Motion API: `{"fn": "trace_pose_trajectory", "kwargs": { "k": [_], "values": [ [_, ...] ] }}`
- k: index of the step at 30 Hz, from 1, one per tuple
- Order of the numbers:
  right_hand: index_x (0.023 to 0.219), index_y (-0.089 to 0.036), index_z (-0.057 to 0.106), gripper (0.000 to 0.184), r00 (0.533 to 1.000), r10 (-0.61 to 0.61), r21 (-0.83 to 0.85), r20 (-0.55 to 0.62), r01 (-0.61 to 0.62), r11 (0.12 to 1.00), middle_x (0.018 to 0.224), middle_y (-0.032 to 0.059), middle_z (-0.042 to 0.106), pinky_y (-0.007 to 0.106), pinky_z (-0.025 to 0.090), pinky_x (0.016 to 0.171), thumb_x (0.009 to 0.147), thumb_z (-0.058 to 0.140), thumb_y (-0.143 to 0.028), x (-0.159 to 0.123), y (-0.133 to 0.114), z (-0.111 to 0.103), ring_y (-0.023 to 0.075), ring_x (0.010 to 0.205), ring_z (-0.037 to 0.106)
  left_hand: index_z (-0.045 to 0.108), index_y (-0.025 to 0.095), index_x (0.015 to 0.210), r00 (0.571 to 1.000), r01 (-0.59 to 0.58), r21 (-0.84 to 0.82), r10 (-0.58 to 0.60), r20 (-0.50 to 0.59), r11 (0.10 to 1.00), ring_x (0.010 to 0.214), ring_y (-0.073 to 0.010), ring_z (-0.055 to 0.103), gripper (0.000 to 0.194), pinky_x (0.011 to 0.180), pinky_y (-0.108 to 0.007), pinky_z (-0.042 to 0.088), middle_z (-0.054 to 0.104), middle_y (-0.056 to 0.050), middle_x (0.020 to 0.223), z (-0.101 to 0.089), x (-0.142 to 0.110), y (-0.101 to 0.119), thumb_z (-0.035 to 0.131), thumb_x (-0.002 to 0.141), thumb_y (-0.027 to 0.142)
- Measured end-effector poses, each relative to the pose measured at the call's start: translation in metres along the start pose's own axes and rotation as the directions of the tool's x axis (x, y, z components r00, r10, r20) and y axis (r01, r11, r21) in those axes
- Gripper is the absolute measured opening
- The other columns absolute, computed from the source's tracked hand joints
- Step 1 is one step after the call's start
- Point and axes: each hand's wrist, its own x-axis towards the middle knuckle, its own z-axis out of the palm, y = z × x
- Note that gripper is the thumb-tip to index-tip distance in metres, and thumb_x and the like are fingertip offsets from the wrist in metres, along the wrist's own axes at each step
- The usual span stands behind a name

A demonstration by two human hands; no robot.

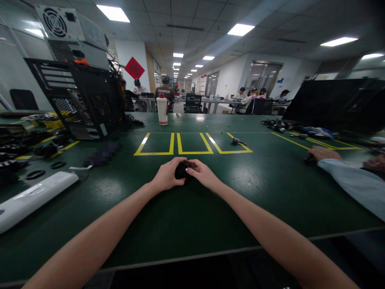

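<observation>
Between my two hands is a small black, rounded object (180,170), held just above or on the green tabletop (192,216); its exact kind does not show. My left hand (167,174) wraps round its left side, thumb below and fingers over the top. From the right, my right hand (201,172) pinches it with thumb and fingertips. Beyond the hands, yellow tape outlines (195,152) mark the table. A small dark and silver part with a short lead (237,141) lies in the right outline.
An open black computer case (90,100) stands at the left, power supplies (69,28) stacked on it. A white elongated device (39,196) lies nearer. A white cup (163,110) stands at the back. A co-worker's sleeve (351,176) reaches in from the right, near a black panel (339,104).
</observation>
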Motion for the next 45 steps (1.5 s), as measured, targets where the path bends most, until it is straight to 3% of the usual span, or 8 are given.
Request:
{"fn": "trace_pose_trajectory", "kwargs": {
  "k": [14, 20, 28, 34, 40, 45],
  "values": [
    [0.092, -0.019, 0.047, 0.023, 0.997, -0.075, 0.044, 0.005, 0.075, 0.996, 0.098, 0.0025, 0.053, 0.038, 0.042, 0.088, 0.073, 0.057, -0.028, -0.0016, 0.0032, 0.001, 0.0158, 0.096, 0.054, 0.034, 0.024, 0.117, 1.0, 0.01, 0.003, -0.01, 0.003, 1.0, 0.097, -0.0204, 0.053, 0.062, 0.082, -0.033, 0.044, 0.051, -0.003, 0.111, 0.0017, 0.0, -0.0022, 0.063, 0.063, 0.028],
    [0.106, -0.02, 0.046, 0.036, 1.0, 0.007, 0.0, 0.015, -0.007, 1.0, 0.107, 0.0059, 0.052, 0.042, 0.041, 0.089, 0.073, 0.057, -0.029, 0.0003, 0.0052, -0.0012, 0.018, 0.098, 0.053, 0.035, 0.024, 0.117, 1.0, 0.012, -0.009, -0.011, 0.003, 1.0, 0.097, -0.02, 0.053, 0.062, 0.082, -0.033, 0.044, 0.051, -0.003, 0.111, 0.0004, -0.0003, -0.0006, 0.063, 0.063, 0.027],
    [0.095, -0.02, 0.045, 0.033, 0.999, -0.023, 0.072, 0.036, 0.021, 0.997, 0.102, 0.0035, 0.051, 0.039, 0.045, 0.085, 0.068, 0.062, -0.025, -0.0018, 0.001, 0.0002, 0.017, 0.095, 0.055, 0.035, 0.024, 0.117, 1.0, 0.0, -0.004, 0.0, -0.003, 1.0, 0.097, -0.0203, 0.053, 0.062, 0.081, -0.033, 0.044, 0.051, -0.003, 0.111, 0.0003, -0.0001, -0.0005, 0.063, 0.061, 0.025],
    [0.089, -0.02, 0.046, 0.02, 0.998, -0.059, 0.105, 0.011, 0.057, 0.993, 0.095, 0.0015, 0.053, 0.037, 0.044, 0.085, 0.072, 0.057, -0.026, -0.0016, 0.0005, 0.0024, 0.0158, 0.092, 0.056, 0.036, 0.023, 0.116, 1.0, 0.007, -0.001, -0.007, -0.007, 1.0, 0.097, -0.0207, 0.054, 0.061, 0.082, -0.034, 0.044, 0.052, -0.003, 0.111, 0.0007, 0.0004, -0.0001, 0.063, 0.061, 0.026],
    [0.102, -0.019, 0.047, 0.033, 1.0, -0.001, 0.052, -0.005, 0.001, 0.999, 0.106, 0.0053, 0.053, 0.038, 0.042, 0.088, 0.072, 0.057, -0.025, 0.0002, 0.0008, 0.0011, 0.017, 0.097, 0.054, 0.036, 0.024, 0.116, 1.0, 0.009, -0.006, -0.009, -0.004, 1.0, 0.098, -0.021, 0.053, 0.061, 0.083, -0.035, 0.044, 0.051, -0.003, 0.112, 0.0001, 0.0003, 0.0006, 0.063, 0.062, 0.026],
    [0.097, -0.019, 0.048, 0.029, 1.0, 0.005, 0.064, 0.014, -0.006, 0.998, 0.101, 0.004, 0.054, 0.039, 0.045, 0.085, 0.071, 0.058, -0.027, -0.0004, 0.0022, 0.0, 0.0173, 0.093, 0.056, 0.035, 0.024, 0.117, 1.0, 0.007, -0.001, -0.007, -0.006, 1.0, 0.097, -0.0203, 0.054, 0.061, 0.081, -0.033, 0.045, 0.051, -0.003, 0.11, 0.0009, -0.0003, -0.0017, 0.063, 0.062, 0.026]
  ]
}}
